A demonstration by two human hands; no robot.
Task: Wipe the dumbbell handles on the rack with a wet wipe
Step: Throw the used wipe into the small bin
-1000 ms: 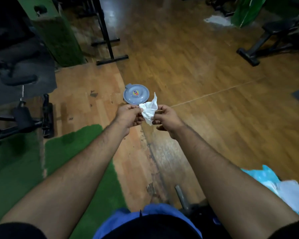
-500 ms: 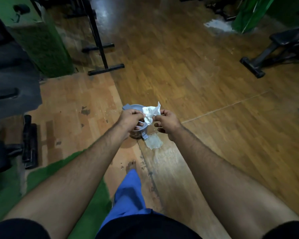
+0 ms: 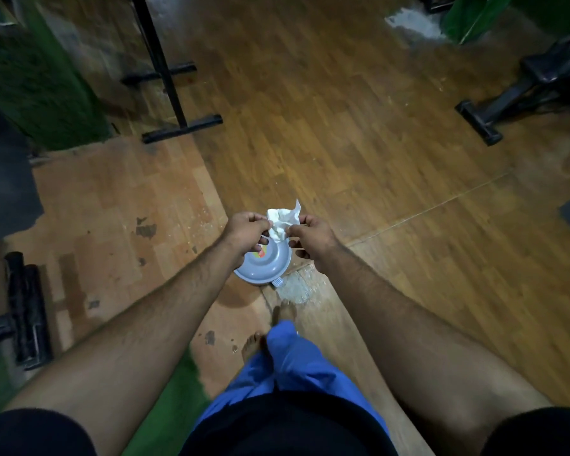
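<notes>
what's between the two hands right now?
Head view: a crumpled white wipe, pinched by the left hand and right hand.

Both arms extend forward over a brown wood-plank floor (image 3: 359,126). The left hand (image 3: 244,230) and right hand (image 3: 313,236) each pinch a crumpled white wet wipe (image 3: 282,222) between them. A round grey-blue plastic container (image 3: 265,266) sits on the floor directly beneath the hands. A black metal stand base (image 3: 181,128) lies at 11 o'clock; a black bench frame (image 3: 494,110) at 2 o'clock.
</notes>
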